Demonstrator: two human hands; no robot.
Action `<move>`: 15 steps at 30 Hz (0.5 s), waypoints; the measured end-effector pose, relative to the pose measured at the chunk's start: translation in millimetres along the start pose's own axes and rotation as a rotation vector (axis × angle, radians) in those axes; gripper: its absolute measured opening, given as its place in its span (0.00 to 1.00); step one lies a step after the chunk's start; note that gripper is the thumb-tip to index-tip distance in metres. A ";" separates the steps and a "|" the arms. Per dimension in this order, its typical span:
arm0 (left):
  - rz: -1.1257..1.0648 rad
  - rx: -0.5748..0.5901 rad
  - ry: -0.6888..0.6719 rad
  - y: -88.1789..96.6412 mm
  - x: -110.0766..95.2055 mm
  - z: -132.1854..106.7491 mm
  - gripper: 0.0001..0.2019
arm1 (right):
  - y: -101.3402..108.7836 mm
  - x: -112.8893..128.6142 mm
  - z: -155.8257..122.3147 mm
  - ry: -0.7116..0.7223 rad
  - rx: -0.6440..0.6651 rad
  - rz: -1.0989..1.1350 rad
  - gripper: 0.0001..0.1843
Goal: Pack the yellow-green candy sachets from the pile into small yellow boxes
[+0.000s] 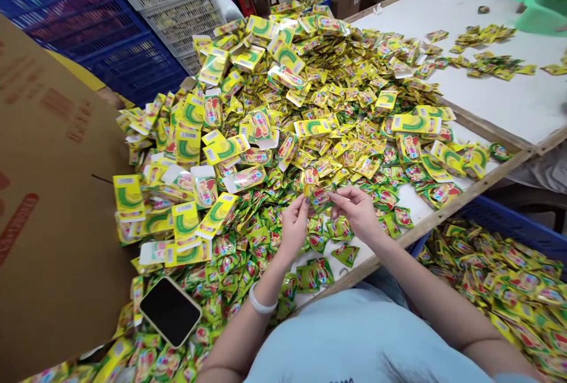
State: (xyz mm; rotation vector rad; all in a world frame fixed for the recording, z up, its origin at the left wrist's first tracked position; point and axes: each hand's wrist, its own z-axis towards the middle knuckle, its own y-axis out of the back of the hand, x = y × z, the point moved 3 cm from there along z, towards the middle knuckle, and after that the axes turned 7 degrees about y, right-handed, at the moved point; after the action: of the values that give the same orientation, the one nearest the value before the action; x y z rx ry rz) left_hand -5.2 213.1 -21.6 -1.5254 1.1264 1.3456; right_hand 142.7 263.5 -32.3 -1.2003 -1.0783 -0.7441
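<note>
Between my two hands is a small green, yellow and red candy packet (pixel 319 200), held just above the pile. The thumb and fingers of my left hand (pixel 294 228) pinch its left side. At its right side, my right hand (pixel 359 215) is closed with the fingertips on its edge. Under and around both hands lie many similar packets (pixel 259 235), with green ones nearest me. Small yellow and green boxes (pixel 217 216) are heaped to the left, several with open white flaps.
A large cardboard carton (pixel 57 205) stands at the left. A phone (pixel 170 312) lies on packets near it. Stacked blue crates (pixel 88 10) rise behind. The table's wooden edge (pixel 436 217) runs along my right, above a blue crate (pixel 522 235) full of packets.
</note>
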 end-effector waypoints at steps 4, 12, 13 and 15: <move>0.031 0.048 0.002 -0.3 -6.7 -8.2 0.21 | 0.1 22.6 2.9 0.230 0.009 -0.296 0.17; 0.289 0.359 0.058 7.4 -26.7 -13.0 0.19 | 7.9 51.0 4.5 0.435 0.381 -0.681 0.10; 0.334 0.369 0.045 5.4 -25.9 -15.5 0.17 | 9.6 47.5 2.2 0.390 0.388 -0.684 0.10; 0.411 0.370 0.017 0.5 -21.2 -22.1 0.18 | 16.0 39.3 -4.2 0.289 0.395 -0.654 0.09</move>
State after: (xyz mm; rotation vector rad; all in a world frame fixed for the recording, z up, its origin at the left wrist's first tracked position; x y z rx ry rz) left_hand -0.3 194.3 2.1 -1.0753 1.6600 1.2895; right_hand 171.8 266.6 -1.3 -0.3749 -1.3053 -1.0978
